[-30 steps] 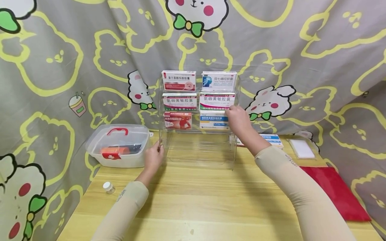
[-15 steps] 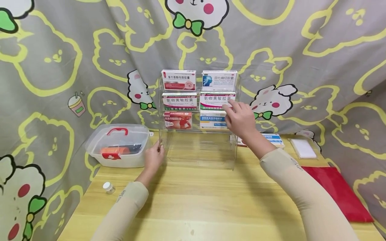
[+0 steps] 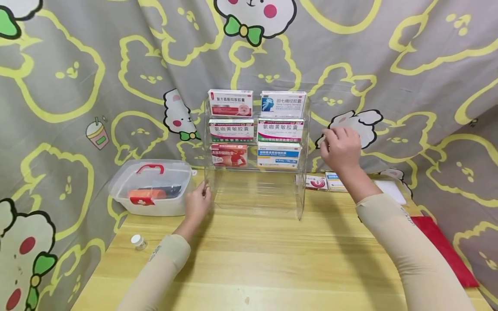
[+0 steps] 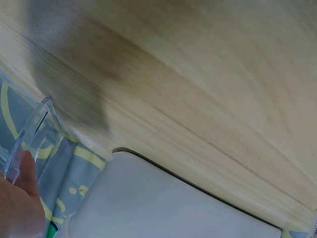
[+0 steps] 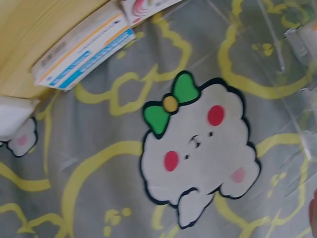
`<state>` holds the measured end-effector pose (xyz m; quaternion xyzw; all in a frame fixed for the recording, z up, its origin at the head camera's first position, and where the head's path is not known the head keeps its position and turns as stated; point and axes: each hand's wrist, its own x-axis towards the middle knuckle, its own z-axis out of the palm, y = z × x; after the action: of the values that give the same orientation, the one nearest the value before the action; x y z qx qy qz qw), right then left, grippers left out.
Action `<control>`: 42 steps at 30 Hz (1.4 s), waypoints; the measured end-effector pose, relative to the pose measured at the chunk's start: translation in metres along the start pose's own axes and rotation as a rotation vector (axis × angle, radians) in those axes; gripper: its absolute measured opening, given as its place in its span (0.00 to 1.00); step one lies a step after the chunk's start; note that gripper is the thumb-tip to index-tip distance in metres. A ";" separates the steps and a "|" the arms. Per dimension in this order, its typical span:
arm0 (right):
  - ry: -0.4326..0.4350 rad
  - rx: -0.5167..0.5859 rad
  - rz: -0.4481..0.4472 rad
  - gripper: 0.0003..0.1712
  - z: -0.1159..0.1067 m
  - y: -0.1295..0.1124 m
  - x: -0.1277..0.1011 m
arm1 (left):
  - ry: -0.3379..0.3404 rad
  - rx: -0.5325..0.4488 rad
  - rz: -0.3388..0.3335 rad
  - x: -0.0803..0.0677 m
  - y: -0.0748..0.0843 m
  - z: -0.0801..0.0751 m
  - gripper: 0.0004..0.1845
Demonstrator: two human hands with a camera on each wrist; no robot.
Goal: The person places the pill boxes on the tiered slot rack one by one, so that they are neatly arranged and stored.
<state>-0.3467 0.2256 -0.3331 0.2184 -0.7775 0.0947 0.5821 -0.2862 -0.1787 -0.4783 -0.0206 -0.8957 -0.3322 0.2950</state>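
A clear tiered rack [image 3: 256,203] stands at the back of the table, holding several medicine boxes in two columns. White boxes [image 3: 231,103] fill the top tier, and white boxes with green bottom bands [image 3: 281,131] the middle. Below them sit a red box [image 3: 229,156] at left and a blue-and-white box [image 3: 278,156] at right. My left hand [image 3: 197,202] grips the rack's left side panel; its thumb [image 4: 27,173] shows against the clear edge in the left wrist view. Right of the rack, my right hand [image 3: 341,147] hangs in the air, fingers loosely bent and holding nothing.
A lidded plastic first-aid box [image 3: 155,209] stands left of the rack, with a white-capped bottle [image 3: 138,242] in front. At the back right lie medicine boxes [image 5: 84,47], a white pad [image 3: 391,190] and a flat red item [image 3: 443,250]. A patterned curtain [image 3: 272,65] hangs behind.
My right hand has left the boxes in the right column and drawn away to the right, uncovering the blue-and-white box. My left hand stays on the rack's side.
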 end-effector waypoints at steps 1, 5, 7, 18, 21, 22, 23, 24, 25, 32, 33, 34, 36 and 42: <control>-0.029 -0.007 0.033 0.13 0.000 0.003 -0.002 | -0.001 0.003 0.000 0.000 -0.001 0.000 0.14; -0.235 -0.030 0.221 0.14 -0.003 0.015 -0.014 | -0.003 0.012 -0.001 -0.001 -0.003 0.000 0.14; -0.394 -0.041 0.345 0.15 -0.005 0.021 -0.019 | -0.003 0.011 -0.005 -0.002 -0.004 0.000 0.14; -1.018 -0.101 0.698 0.23 -0.012 0.063 -0.057 | -0.011 0.004 -0.014 -0.002 -0.004 0.002 0.14; -1.096 -0.115 0.762 0.24 -0.010 0.073 -0.070 | -0.010 -0.002 -0.014 -0.001 -0.004 0.002 0.14; -1.122 -0.121 0.777 0.24 -0.010 0.076 -0.074 | -0.008 -0.003 -0.011 -0.001 -0.004 0.002 0.14; -1.147 -0.129 0.793 0.26 -0.010 0.078 -0.079 | -0.005 -0.004 -0.009 -0.001 -0.005 0.002 0.14; -1.165 -0.136 0.807 0.26 -0.009 0.080 -0.083 | -0.002 -0.001 -0.006 -0.001 -0.005 0.002 0.14; -1.186 -0.143 0.819 0.26 -0.009 0.082 -0.087 | 0.001 0.000 -0.002 0.000 -0.005 0.002 0.13; -1.285 -0.151 0.838 0.30 -0.010 0.087 -0.106 | 0.019 0.001 0.026 0.000 -0.004 0.001 0.13; -1.296 -0.144 0.838 0.30 -0.010 0.088 -0.108 | 0.018 -0.001 0.026 0.001 -0.004 0.001 0.13; -1.309 -0.136 0.843 0.30 -0.011 0.088 -0.110 | 0.019 -0.004 0.028 0.001 -0.004 0.001 0.13; -1.331 -0.120 0.842 0.31 -0.011 0.089 -0.114 | 0.024 -0.008 0.036 0.001 -0.004 0.001 0.13; -1.395 -0.106 0.794 0.33 -0.011 0.093 -0.124 | 0.035 -0.021 0.053 0.001 -0.006 0.003 0.12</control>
<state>-0.3508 0.3409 -0.4374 -0.0935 -0.9850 0.0995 -0.1054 -0.2901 -0.1816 -0.4828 -0.0417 -0.8859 -0.3340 0.3192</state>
